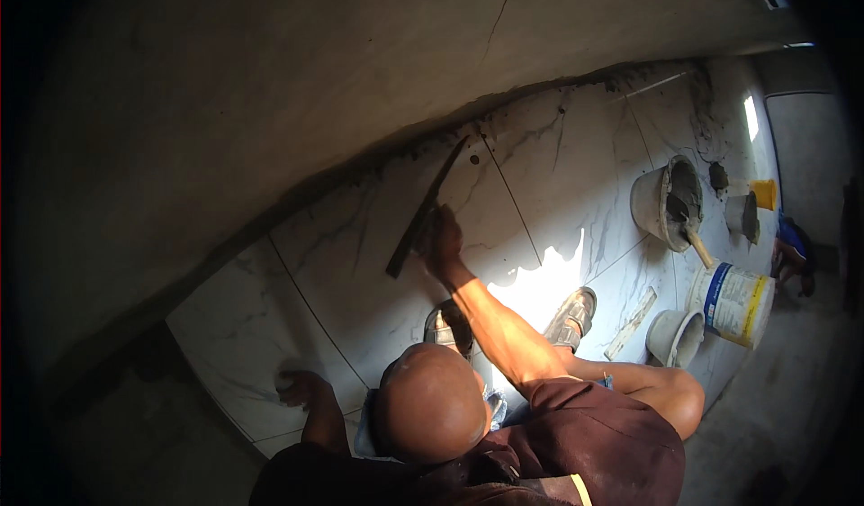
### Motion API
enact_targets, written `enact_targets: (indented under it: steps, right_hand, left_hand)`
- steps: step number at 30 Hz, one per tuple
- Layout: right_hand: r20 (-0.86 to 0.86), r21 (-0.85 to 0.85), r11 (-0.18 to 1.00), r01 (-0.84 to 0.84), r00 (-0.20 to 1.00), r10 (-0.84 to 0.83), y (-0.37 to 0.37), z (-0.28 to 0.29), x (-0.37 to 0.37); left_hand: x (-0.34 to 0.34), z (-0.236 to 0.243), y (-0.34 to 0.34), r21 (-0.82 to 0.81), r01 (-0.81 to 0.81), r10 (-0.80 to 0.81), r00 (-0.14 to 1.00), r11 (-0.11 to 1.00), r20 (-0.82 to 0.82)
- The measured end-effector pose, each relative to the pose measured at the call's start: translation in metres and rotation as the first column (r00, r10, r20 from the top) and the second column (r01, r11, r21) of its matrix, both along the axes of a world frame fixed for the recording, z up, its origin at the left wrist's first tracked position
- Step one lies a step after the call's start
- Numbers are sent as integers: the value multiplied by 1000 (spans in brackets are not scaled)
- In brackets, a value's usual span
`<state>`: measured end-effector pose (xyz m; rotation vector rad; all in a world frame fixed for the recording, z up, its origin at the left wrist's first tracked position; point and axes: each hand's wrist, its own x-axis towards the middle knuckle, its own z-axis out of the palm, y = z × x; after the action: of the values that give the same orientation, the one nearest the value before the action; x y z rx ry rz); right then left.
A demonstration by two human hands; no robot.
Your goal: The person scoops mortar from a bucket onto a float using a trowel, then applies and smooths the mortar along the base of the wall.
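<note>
My right hand (443, 240) is closed on a long, dark, flat trowel-like tool (416, 230), seen nearly edge-on. Its far tip points toward the foot of the wall, above the marbled white tiles (504, 222). Near the left edge of the tiling, my left hand (304, 389) hovers over or rests on a tile; which one I cannot tell. Its fingers are loosely bent and apart, with nothing visible in them. I squat with my sandalled feet on the tiles, the left knee (430, 405) close below.
A rough plastered wall (297, 83) runs along the far side. To the right stand a mortar bucket (650, 204) with a wooden-handled tool, a labelled white bucket (731, 303), a small pail (664, 337) and a pale strip (633, 323). Beyond them another person (794, 247) wears blue.
</note>
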<state>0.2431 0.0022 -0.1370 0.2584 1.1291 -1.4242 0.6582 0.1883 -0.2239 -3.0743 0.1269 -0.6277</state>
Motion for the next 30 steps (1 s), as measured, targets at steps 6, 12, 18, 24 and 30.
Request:
enact_targets:
  steps: [6,12,18,24,30]
  right_hand:
    - [-152,-45,998,-49,987,41,-68,48,-136]
    - [-84,29,994,-102,991,104,-52,27,-54]
    - [-2,10,928,-373,928,373,13,24,46]
    - [-56,-128,991,26,998,-33,-39,45,-87]
    - [-55,-82,995,62,996,-66,-67,22,-98]
  left_hand:
    - [-13,29,-16,-7,-26,25,989,1000,-149]
    - [-18,37,-19,-50,-44,33,977,998,-213]
    - [-19,29,-16,-32,-29,23,986,999,-166]
    - [-32,38,-19,-30,-49,39,961,998,-273]
    - [-46,34,-22,-59,-38,18,950,998,-310]
